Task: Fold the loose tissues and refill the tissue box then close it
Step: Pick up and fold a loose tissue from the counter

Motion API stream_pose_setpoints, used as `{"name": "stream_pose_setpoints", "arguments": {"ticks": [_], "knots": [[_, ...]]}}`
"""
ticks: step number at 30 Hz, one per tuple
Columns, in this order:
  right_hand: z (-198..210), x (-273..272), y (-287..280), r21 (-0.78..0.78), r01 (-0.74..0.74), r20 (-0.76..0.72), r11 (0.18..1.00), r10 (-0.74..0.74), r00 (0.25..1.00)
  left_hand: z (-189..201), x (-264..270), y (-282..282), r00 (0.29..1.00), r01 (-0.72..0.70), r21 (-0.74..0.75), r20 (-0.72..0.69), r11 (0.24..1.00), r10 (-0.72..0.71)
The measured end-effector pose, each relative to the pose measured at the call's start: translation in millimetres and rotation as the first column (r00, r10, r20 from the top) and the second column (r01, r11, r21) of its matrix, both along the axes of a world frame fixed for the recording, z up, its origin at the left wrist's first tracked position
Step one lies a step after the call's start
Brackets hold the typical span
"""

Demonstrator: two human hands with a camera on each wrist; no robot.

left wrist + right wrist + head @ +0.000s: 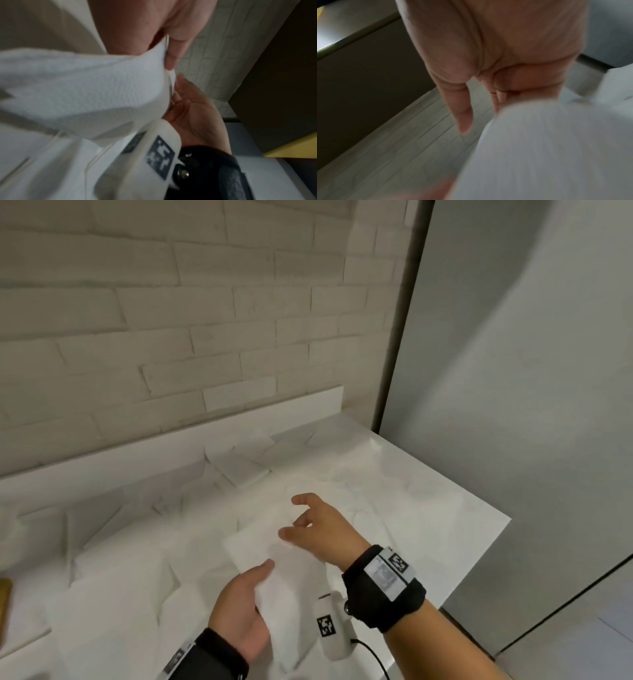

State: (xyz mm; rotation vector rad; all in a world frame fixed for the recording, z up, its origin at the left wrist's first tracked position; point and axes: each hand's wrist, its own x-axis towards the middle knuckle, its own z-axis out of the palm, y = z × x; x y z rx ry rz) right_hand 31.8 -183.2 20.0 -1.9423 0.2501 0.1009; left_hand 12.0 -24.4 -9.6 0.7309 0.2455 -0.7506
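Note:
A white tissue is lifted off the counter, and my left hand grips its near end with the thumb on top. The left wrist view shows the same tissue pinched under my thumb. My right hand hovers at the tissue's far edge with its fingers loosely spread and the index finger out. Seen from the right wrist, the thumb points down beside the blurred tissue. Several loose tissues cover the white counter. I cannot pick out the tissue box.
More tissues lie along the backsplash under a white brick wall. A tall grey panel stands right of the counter, whose right edge drops off beside my right wrist. A brown object shows at the left border.

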Motion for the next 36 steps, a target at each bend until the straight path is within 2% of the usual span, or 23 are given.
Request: {"name": "stream_pose_setpoints", "arguments": {"ticks": [1, 2, 4, 5, 6, 9, 11, 13, 17, 24, 28, 30, 36], "knots": [[-1.2, 4.7, -18.7, 0.024, 0.089, -0.012, 0.996, -0.088, 0.996, -3.8, 0.8, -4.3, 1.0, -0.009, 0.021, -0.002, 1.0, 0.009], [-1.9, 10.8, -42.2, -0.039, 0.2, -0.017, 0.979, -0.201, 0.98, -6.7, 2.3, -7.5, 1.0, -0.027, 0.047, -0.015, 0.999, 0.028], [-3.8, 19.1, -97.1, -0.385, 0.322, -0.075, 0.865, -0.378, 0.923, -12.1, 5.4, -11.4, 0.998, -0.054, 0.083, -0.022, 0.995, 0.056], [-7.2, 19.3, -119.9, -0.546, 0.302, -0.139, 0.782, -0.439, 0.887, -13.8, 6.0, -13.2, 0.998, -0.061, 0.086, -0.021, 0.994, 0.063], [-11.6, 17.3, -137.8, -0.642, 0.231, -0.223, 0.731, -0.465, 0.857, -14.2, 6.3, -15.3, 0.997, -0.067, 0.085, -0.022, 0.994, 0.069], [-33.0, 14.9, -153.0, -0.686, -0.073, -0.461, 0.724, -0.355, 0.814, -14.4, 8.9, -24.5, 0.996, -0.08, 0.1, -0.024, 0.992, 0.083], [-49.5, 15.6, -148.4, -0.724, -0.168, -0.489, 0.669, -0.326, 0.809, -11.9, 9.8, -32.2, 0.996, -0.078, 0.103, -0.026, 0.992, 0.081], [-53.0, 17.9, -144.4, -0.782, -0.183, -0.44, 0.595, -0.32, 0.839, -10.4, 10.4, -40.3, 0.996, -0.074, 0.111, -0.032, 0.991, 0.078], [-42.3, 18.4, -152.4, -0.767, -0.164, -0.413, 0.62, -0.282, 0.866, -6.3, 11.7, -51.0, 0.996, -0.066, 0.097, -0.05, 0.993, 0.071], [-37.8, 20.9, -146.4, -0.835, -0.057, -0.268, 0.548, -0.314, 0.911, 1.0, 10.8, -61.8, 0.995, -0.082, 0.086, -0.047, 0.993, 0.086], [-44.2, 17.1, -151.7, -0.802, -0.063, -0.328, 0.595, -0.35, 0.877, 3.3, 8.9, -64.8, 0.995, -0.086, 0.103, -0.04, 0.991, 0.09], [-38.6, 17.4, -154.2, -0.793, -0.024, -0.311, 0.609, -0.37, 0.875, 3.7, 9.5, -65.3, 0.995, -0.09, 0.104, -0.044, 0.991, 0.095], [-25.4, 36.3, -137.4, -0.706, 0.022, -0.279, 0.708, -0.306, 0.91, -2.3, 22.4, -64.1, 0.988, -0.142, 0.142, -0.048, 0.98, 0.15]]}}
